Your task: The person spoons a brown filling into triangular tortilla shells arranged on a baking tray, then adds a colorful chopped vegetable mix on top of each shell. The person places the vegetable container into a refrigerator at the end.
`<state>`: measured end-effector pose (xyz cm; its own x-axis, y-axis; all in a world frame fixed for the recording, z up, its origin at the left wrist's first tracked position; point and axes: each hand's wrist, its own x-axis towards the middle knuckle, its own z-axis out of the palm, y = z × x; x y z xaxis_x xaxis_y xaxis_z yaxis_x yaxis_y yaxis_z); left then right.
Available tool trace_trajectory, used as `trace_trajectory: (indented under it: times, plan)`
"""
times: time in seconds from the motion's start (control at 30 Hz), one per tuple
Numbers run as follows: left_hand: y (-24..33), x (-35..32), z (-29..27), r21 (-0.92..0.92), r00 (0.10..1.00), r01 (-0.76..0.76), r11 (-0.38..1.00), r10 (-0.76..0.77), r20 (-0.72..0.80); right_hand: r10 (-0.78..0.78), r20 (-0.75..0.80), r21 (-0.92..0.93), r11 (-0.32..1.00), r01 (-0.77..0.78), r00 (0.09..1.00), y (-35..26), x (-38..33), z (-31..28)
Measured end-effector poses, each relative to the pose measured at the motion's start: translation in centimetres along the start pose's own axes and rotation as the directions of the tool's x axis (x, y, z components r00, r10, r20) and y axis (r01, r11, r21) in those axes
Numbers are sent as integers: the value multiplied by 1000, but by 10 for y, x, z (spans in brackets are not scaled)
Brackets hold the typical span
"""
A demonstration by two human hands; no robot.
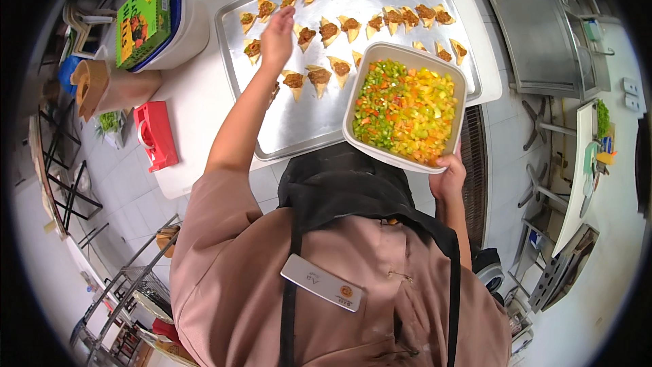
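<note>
A large metal baking tray (pixel 285 137) lies on the white table, holding rows of small folded pastry or chip pieces (pixel 318 80) topped with brown filling. Some in the upper left also show green bits. Over the tray's left part is my left hand (pixel 277 39), fingers drawn together close to a topped piece (pixel 288 0); whatever they may pinch is hidden. My right hand (pixel 449 175) grips the lower right corner of a pale square tub (pixel 353 105), thumb on the rim. Diced green, orange and yellow peppers (pixel 406 109) fill it. The tub is held above the tray's right side, covering some pieces.
On the table's left stand a white bucket (pixel 190 30) with a green box (pixel 144 22) on top and a red dispenser-like object (pixel 156 136). Beside them is a brown paper bag (pixel 92 85). Steel equipment (pixel 530 27) stands to the right, across the tiled floor.
</note>
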<state>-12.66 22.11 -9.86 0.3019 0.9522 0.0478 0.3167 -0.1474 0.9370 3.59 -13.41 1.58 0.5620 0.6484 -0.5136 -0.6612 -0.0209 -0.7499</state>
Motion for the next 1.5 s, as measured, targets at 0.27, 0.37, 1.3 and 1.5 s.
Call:
trace_trajectory:
  times: [0.27, 0.37, 1.3, 1.5]
  plan:
    - [126, -102, 20, 57, 696, -495, 867, 356, 624, 0, 68, -21, 1000, 1, 998, 0, 9, -5]
    - [145, -133, 32, 191, 568, -690, 698, 359, 741, -42, 106, -45, 998, 47, 993, -1, 10, -5]
    - [18, 35, 23, 317, 801, 132, 939, -290, 524, -26, -44, -35, 999, 25, 999, 8, 12, -9]
    - [-19, 37, 38, 520, 792, -517, 680, 150, 592, -51, -61, -79, 996, 46, 997, 10, 10, -13]
